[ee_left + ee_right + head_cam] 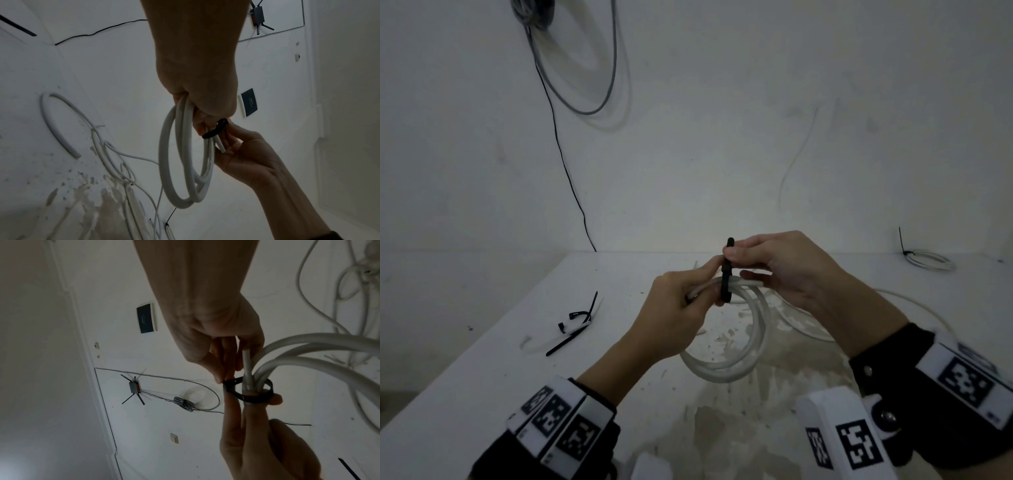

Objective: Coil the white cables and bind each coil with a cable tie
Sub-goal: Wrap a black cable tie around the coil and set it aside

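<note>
White round-sheathed cable, wound into a coil [736, 346] of a few turns, hangs in the air between both hands above the pale, paint-flecked surface [482, 377]. Left hand [674, 308] is curled round the bunched turns at the top of the coil, which keeps the loops stacked together so they can't spring apart while the tie goes on. A black plastic cable tie [727, 274] is looped round that bunch just beside the left fingers; right hand [774, 267] pinches the tie near its head btwn thumb and forefinger, other fingers loosely spread (prob. to draw the strap through, though that's my reading).

In the right wrist view the tie's loop [252, 392] is slack, w/ a gap round the strands, so I'd judge it isn't cinched yet. One cut cable end [221, 147] pokes out past the loop.

Orientation: in the head view the tie's long axis runs roughly vertical, free end up, crossing the bunched strands at about a right angle. The coil's plane hangs down and toward the person from the grip.

Spare black ties [575, 325] lie on the surface to the left, and an already bound white coil [931, 262] sits far right, well apart.
</note>
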{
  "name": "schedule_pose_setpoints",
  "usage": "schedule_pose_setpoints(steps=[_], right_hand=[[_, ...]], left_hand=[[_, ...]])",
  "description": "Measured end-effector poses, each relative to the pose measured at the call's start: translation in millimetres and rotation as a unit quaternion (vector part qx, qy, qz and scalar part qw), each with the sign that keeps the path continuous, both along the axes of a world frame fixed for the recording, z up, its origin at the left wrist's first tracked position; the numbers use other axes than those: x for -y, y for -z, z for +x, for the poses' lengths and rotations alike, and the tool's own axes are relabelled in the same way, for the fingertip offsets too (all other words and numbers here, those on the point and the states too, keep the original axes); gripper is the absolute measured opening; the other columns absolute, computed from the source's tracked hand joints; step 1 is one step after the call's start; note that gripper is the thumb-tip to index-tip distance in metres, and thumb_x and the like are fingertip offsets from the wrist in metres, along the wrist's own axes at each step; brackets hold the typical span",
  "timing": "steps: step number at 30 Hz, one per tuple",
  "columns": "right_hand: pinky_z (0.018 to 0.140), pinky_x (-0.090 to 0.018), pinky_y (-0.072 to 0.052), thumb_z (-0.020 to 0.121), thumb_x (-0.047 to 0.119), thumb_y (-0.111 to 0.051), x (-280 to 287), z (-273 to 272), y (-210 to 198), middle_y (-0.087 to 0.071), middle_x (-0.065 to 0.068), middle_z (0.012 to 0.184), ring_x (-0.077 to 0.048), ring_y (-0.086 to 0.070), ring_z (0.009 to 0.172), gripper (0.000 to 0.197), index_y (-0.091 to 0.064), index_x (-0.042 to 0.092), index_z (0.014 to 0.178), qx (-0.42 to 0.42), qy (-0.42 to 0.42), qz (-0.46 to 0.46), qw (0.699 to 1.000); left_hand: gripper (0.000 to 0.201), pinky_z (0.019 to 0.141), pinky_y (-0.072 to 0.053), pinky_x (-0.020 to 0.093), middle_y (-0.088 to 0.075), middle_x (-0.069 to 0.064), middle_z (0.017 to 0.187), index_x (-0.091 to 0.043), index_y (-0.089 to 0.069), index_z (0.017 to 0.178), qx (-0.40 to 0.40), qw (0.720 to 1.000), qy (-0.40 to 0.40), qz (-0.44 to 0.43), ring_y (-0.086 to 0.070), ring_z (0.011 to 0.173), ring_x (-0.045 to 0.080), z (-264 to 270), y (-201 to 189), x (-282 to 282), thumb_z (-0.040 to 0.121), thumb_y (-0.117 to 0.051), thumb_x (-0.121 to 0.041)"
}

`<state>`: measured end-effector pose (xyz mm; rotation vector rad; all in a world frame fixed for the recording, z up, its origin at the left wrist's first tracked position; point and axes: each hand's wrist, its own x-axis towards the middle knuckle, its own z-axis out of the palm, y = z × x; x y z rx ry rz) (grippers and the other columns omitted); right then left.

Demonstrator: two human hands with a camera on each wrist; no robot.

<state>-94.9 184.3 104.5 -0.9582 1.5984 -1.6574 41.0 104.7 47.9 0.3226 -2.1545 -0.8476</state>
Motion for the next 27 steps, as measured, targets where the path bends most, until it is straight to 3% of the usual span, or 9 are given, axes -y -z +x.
schedule_pose_setpoints(steps=[5, 8, 10, 13, 15, 18, 22, 25, 27], right_hand=[[0.051, -0.024, -0.052, 0.070, 0.000, -0.076, 0, 4, 7, -0.070, -0.005, 0.065, -0.013, -0.068, 0.057, 0.008, -0.070, 0.005, 0.070, 0.064, 0.023, -0.040, 0.997], [0.050, -0.024, -0.053, 0.070, 0.004, -0.076, -1, 7, 9, -0.071, -0.007, 0.064, -0.019, -0.067, 0.054, 0.006, -0.070, 0.005, 0.072, 0.068, 0.029, -0.054, 0.996], [0.060, -0.031, -0.057, 0.070, 0.005, -0.077, 0, 6, 9, -0.071, -0.008, 0.068, -0.021, -0.068, 0.062, 0.006, -0.071, 0.006, 0.071, 0.050, 0.045, -0.051, 0.996], [0.074, -0.034, -0.054, 0.073, 0.006, -0.076, 3, 5, 7, -0.071, -0.005, 0.073, -0.018, -0.067, 0.073, 0.007, -0.070, 0.008, 0.071, 0.019, 0.070, -0.044, 0.996], [0.071, -0.029, -0.050, 0.076, 0.005, -0.074, 6, 2, 4, -0.070, -0.005, 0.076, -0.015, -0.066, 0.076, 0.007, -0.069, 0.008, 0.072, 0.016, 0.087, -0.050, 0.995], [0.067, -0.026, -0.047, 0.078, 0.003, -0.071, 9, -5, -3, -0.069, -0.007, 0.081, -0.016, -0.064, 0.079, 0.005, -0.067, 0.005, 0.076, 0.024, 0.119, -0.059, 0.991], [0.066, -0.025, -0.051, 0.079, -0.001, -0.069, 15, -12, -6, -0.066, -0.008, 0.078, -0.016, -0.063, 0.073, 0.012, -0.064, 0.004, 0.070, 0.018, 0.148, -0.067, 0.987], [0.066, -0.024, -0.055, 0.078, -0.008, -0.068, 16, -15, -6, -0.064, -0.010, 0.076, -0.017, -0.062, 0.071, 0.012, -0.062, -0.001, 0.069, 0.034, 0.155, -0.065, 0.985], [0.069, -0.026, -0.057, 0.078, -0.010, -0.067, 17, -15, -4, -0.062, -0.011, 0.074, -0.017, -0.061, 0.067, 0.012, -0.061, -0.004, 0.069, 0.043, 0.161, -0.066, 0.984]], left_hand=[[0.030, 0.042, -0.030, 0.011, -0.040, -0.009, 0.044, -0.015, -0.062, 0.121, -0.022, 0.997, 0.028, 0.071, -0.029, 0.039, 0.006, -4, -2, 4, 0.095, -0.049, -0.008], [0.028, 0.040, -0.028, 0.020, -0.051, 0.027, 0.060, -0.025, -0.063, 0.114, -0.039, 0.993, 0.045, 0.104, -0.030, 0.044, 0.021, -3, -3, 4, 0.094, -0.050, -0.010], [0.029, 0.039, -0.027, 0.021, -0.057, 0.033, 0.072, -0.029, -0.061, 0.114, -0.044, 0.990, 0.050, 0.122, -0.028, 0.047, 0.023, -2, -3, 2, 0.094, -0.050, -0.010], [0.029, 0.039, -0.026, 0.020, -0.058, 0.033, 0.075, -0.026, -0.060, 0.116, -0.029, 0.990, 0.056, 0.123, -0.028, 0.043, 0.016, -2, -5, 2, 0.095, -0.049, -0.009], [0.029, 0.040, -0.028, 0.019, -0.056, 0.028, 0.072, -0.027, -0.061, 0.115, -0.007, 0.993, 0.057, 0.105, -0.029, 0.042, 0.012, -3, -5, 1, 0.095, -0.049, -0.010], [0.028, 0.041, -0.029, 0.018, -0.056, 0.003, 0.066, -0.028, -0.064, 0.111, 0.013, 0.994, 0.063, 0.089, -0.032, 0.043, 0.011, -3, -4, -3, 0.095, -0.048, -0.010], [0.023, 0.041, -0.028, 0.020, -0.053, 0.011, 0.062, -0.013, -0.070, 0.104, 0.019, 0.994, 0.067, 0.088, -0.031, 0.045, 0.016, -3, -2, -5, 0.096, -0.048, -0.012], [0.022, 0.041, -0.028, 0.021, -0.051, -0.006, 0.058, -0.013, -0.069, 0.098, 0.029, 0.994, 0.072, 0.073, -0.031, 0.043, 0.010, -3, -2, -10, 0.095, -0.048, -0.011], [0.023, 0.042, -0.028, 0.023, -0.052, -0.002, 0.064, -0.012, -0.068, 0.105, 0.040, 0.995, 0.072, 0.058, -0.032, 0.045, 0.010, -3, -4, -12, 0.095, -0.048, -0.010]])
